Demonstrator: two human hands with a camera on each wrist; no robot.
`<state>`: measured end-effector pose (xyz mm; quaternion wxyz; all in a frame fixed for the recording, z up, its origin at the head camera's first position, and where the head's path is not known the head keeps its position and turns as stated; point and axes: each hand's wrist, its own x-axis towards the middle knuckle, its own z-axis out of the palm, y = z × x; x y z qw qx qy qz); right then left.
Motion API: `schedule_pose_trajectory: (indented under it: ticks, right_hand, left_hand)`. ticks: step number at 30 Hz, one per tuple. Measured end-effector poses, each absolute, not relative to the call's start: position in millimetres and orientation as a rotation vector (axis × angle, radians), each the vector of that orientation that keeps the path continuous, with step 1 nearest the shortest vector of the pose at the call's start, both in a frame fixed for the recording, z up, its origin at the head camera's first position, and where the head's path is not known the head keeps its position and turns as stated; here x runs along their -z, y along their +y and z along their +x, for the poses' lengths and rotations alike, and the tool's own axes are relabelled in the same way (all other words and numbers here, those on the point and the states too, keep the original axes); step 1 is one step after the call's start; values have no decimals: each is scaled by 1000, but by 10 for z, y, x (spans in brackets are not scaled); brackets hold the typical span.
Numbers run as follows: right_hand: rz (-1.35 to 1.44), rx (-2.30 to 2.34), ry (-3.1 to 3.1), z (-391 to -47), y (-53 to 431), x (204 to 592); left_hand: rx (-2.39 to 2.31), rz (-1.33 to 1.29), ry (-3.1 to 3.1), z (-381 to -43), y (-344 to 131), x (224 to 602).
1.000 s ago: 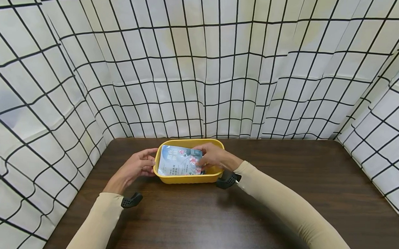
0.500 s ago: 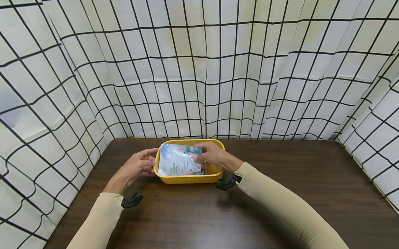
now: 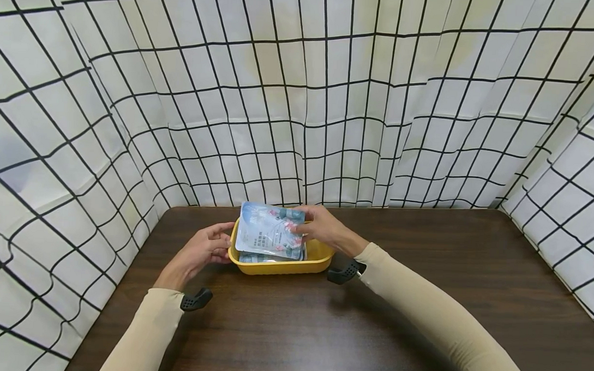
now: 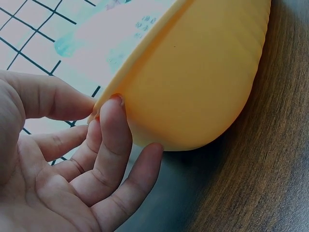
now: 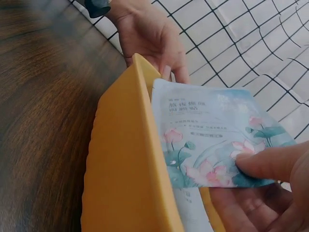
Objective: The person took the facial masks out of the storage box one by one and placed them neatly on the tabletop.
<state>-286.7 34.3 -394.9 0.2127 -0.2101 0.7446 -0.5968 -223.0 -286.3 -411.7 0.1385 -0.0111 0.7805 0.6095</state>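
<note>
A yellow plastic basket (image 3: 279, 268) stands on the table near its back edge. My left hand (image 3: 203, 250) pinches the basket's left rim between thumb and fingers, as the left wrist view shows on the basket wall (image 4: 193, 82). My right hand (image 3: 325, 230) grips a flat pale-blue sachet (image 3: 268, 231) by its right side, thumb on top and fingers beneath. Pink lotus flowers and printed lettering cover this sachet (image 5: 207, 130). It is raised at the basket's mouth. Under it, at least one similar packet (image 3: 262, 258) lies inside the basket, mostly hidden.
The dark wood-grain table (image 3: 421, 299) reaches forward and to the right of the basket. White curtain-like sheeting with a black grid (image 3: 338, 127) hangs behind the table and along both sides.
My right hand has lifted the top sachet up and away from me, uncovering another packet below it. The left hand keeps its hold on the rim, and the basket stays put.
</note>
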Motion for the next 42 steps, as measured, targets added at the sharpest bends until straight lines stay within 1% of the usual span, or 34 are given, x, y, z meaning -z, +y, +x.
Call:
schedule_pose_trajectory:
  ticks: [13,31,42]
  right_hand:
    - [-677,1759,2028,-2882,511,3972]
    - [-654,1859,1933,-2886,741,3894]
    - [-615,1877,1995,-2864,1031,3851]
  left_hand:
    - [-1769,-7,2251,-2239,-2853,4129]
    - [-1752,-25,2287,-2277,-2846,4109]
    - [-1750,-18,2291,-2309,-2848,4120]
